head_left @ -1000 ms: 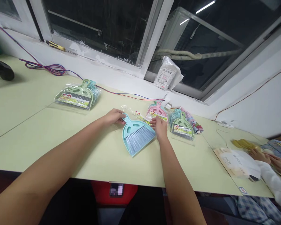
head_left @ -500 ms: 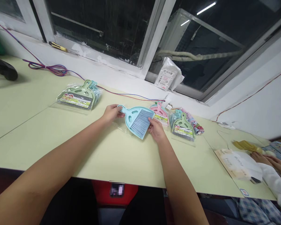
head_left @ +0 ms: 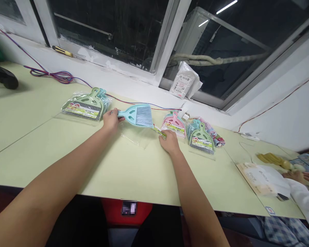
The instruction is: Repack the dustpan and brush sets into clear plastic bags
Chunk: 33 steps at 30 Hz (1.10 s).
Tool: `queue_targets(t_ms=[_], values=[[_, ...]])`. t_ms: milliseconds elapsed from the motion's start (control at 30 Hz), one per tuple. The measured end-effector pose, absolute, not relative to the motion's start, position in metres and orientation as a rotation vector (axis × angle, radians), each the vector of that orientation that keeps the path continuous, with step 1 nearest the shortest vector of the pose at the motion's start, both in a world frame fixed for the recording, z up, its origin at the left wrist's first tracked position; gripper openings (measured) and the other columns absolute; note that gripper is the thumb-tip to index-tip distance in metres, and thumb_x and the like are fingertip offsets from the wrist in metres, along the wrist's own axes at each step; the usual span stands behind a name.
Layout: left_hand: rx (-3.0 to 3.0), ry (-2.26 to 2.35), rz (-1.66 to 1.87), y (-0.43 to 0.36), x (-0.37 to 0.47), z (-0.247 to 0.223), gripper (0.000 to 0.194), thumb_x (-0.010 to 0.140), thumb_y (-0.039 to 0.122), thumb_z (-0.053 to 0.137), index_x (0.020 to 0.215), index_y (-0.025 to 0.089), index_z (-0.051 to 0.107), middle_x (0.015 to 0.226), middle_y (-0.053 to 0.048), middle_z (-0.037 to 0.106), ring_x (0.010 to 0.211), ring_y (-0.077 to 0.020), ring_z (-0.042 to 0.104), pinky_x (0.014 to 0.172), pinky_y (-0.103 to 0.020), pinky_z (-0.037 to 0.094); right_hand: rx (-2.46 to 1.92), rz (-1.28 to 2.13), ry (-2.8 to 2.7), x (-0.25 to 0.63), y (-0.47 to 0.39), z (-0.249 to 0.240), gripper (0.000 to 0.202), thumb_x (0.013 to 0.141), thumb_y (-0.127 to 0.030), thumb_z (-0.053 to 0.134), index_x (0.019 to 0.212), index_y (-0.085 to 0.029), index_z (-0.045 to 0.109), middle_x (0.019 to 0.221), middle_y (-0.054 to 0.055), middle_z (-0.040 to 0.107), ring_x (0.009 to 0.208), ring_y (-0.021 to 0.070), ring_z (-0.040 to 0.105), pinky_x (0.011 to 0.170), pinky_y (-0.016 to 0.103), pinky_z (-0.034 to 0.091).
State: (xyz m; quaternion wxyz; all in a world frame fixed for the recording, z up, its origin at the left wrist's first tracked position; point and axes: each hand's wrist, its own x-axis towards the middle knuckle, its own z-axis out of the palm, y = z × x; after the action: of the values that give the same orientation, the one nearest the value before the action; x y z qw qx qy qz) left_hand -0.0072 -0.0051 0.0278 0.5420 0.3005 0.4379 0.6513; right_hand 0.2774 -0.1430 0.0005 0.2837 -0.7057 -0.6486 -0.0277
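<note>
My left hand (head_left: 110, 120) is closed round the handle of a light blue dustpan (head_left: 130, 116) with a matching brush (head_left: 144, 116) nested in it, bristles facing right. Just right of the brush, my right hand (head_left: 170, 141) pinches a narrow printed label card (head_left: 158, 130), green and yellow, seen nearly edge-on. Under the dustpan, a clear plastic bag (head_left: 136, 137) lies flat on the table. Close behind my right hand is a bagged pink dustpan set (head_left: 174, 124); a bagged green dustpan set (head_left: 89, 103) is near my left hand.
More bagged dustpan sets (head_left: 202, 139) lie at the right beside patterned cloth (head_left: 212, 133). Wires (head_left: 64, 77) run along the wall, and a screwdriver (head_left: 63, 51) rests on the sill. Far right, another person's hands (head_left: 302, 178) are near a white and beige packet (head_left: 262, 178).
My left hand has carried the dustpan and brush up and left. My right hand has come off the brush end and now holds the label card, slightly lower.
</note>
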Motion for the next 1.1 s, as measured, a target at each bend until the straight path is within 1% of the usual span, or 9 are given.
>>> queue_targets(t_ms=[167, 300, 467, 633, 700, 767, 933, 1000, 1100], values=[[0.723, 1.047, 1.571, -0.001, -0.008, 0.023, 0.023, 0.098, 0.028, 0.058, 0.083, 0.013, 0.066, 0.075, -0.006, 0.067, 0.06, -0.0116, 0.066, 0.058, -0.024, 0.061, -2.107, -0.115, -1.765, 0.268, -0.146, 0.006, 0.034, 0.096, -0.035, 0.059, 0.119, -0.017, 0.075, 0.122, 0.013, 0.07, 0.115, 0.03, 0.059, 0.105, 0.038, 0.041], [0.735, 1.038, 1.539, 0.001, -0.007, 0.019, 0.021, 0.098, 0.027, 0.059, 0.085, 0.012, 0.066, 0.078, -0.006, 0.068, 0.059, -0.0115, 0.067, 0.057, -0.024, 0.061, -2.192, -0.043, -1.712, 0.275, -0.154, 0.015, 0.029, 0.094, -0.042, 0.06, 0.101, -0.02, 0.078, 0.11, 0.012, 0.073, 0.107, 0.0284, 0.063, 0.093, 0.036, 0.046], [0.765, 1.075, 1.502, 0.008, -0.009, 0.014, 0.023, 0.098, 0.031, 0.062, 0.086, 0.012, 0.065, 0.078, -0.006, 0.067, 0.059, -0.0112, 0.066, 0.058, -0.024, 0.062, -2.344, 0.097, -1.457, 0.305, -0.164, 0.024, 0.046, 0.077, -0.056, 0.075, 0.1, -0.017, 0.073, 0.112, 0.014, 0.073, 0.099, 0.0272, 0.067, 0.077, 0.032, 0.046], [0.768, 1.07, 1.542, 0.015, -0.012, 0.01, 0.022, 0.098, 0.029, 0.059, 0.084, 0.012, 0.064, 0.079, -0.007, 0.066, 0.058, -0.0128, 0.067, 0.057, -0.027, 0.062, -2.385, 0.398, -1.333, 0.324, -0.166, 0.028, 0.027, 0.07, -0.042, 0.079, 0.067, -0.02, 0.063, 0.071, 0.002, 0.068, 0.066, 0.0178, 0.06, 0.058, 0.028, 0.037], [0.771, 1.07, 1.55, 0.017, -0.013, 0.01, 0.022, 0.098, 0.029, 0.058, 0.084, 0.012, 0.064, 0.078, -0.007, 0.066, 0.058, -0.0126, 0.067, 0.057, -0.027, 0.062, -2.285, 0.426, -1.248, 0.328, -0.164, 0.028, 0.022, 0.068, -0.034, 0.078, 0.064, -0.02, 0.061, 0.065, -0.001, 0.063, 0.063, 0.016, 0.058, 0.057, 0.027, 0.038], [0.786, 1.068, 1.551, 0.016, -0.013, 0.01, 0.023, 0.098, 0.029, 0.058, 0.085, 0.012, 0.065, 0.078, -0.006, 0.066, 0.057, -0.0123, 0.067, 0.057, -0.027, 0.062, -2.094, 0.431, -1.076, 0.33, -0.161, 0.028, 0.018, 0.065, -0.031, 0.077, 0.071, -0.02, 0.065, 0.068, -0.002, 0.065, 0.066, 0.0157, 0.06, 0.06, 0.026, 0.043], [0.873, 1.071, 1.526, 0.006, -0.008, 0.016, 0.025, 0.098, 0.032, 0.058, 0.085, 0.012, 0.065, 0.074, -0.005, 0.066, 0.053, -0.0124, 0.065, 0.054, -0.027, 0.061, -1.324, 0.676, -0.67, 0.324, -0.158, 0.037, 0.035, 0.063, -0.036, 0.082, 0.091, -0.022, 0.066, 0.088, -0.001, 0.074, 0.076, 0.0154, 0.068, 0.066, 0.025, 0.055], [0.919, 1.057, 1.504, -0.002, -0.004, 0.021, 0.025, 0.098, 0.032, 0.058, 0.086, 0.011, 0.065, 0.071, -0.005, 0.065, 0.051, -0.0129, 0.064, 0.053, -0.027, 0.06, -1.14, 0.778, -0.643, 0.316, -0.16, 0.043, 0.037, 0.063, -0.036, 0.087, 0.089, -0.023, 0.064, 0.089, -0.001, 0.074, 0.075, 0.0145, 0.069, 0.06, 0.023, 0.055], [1.015, 1.023, 1.436, -0.016, 0.005, 0.027, 0.025, 0.097, 0.032, 0.059, 0.084, 0.011, 0.066, 0.065, -0.004, 0.064, 0.049, -0.0143, 0.063, 0.05, -0.028, 0.058, -1.118, 0.889, -0.676, 0.3, -0.164, 0.047, 0.039, 0.063, -0.04, 0.092, 0.08, -0.022, 0.062, 0.075, -0.003, 0.071, 0.061, 0.0119, 0.063, 0.047, 0.02, 0.047]])
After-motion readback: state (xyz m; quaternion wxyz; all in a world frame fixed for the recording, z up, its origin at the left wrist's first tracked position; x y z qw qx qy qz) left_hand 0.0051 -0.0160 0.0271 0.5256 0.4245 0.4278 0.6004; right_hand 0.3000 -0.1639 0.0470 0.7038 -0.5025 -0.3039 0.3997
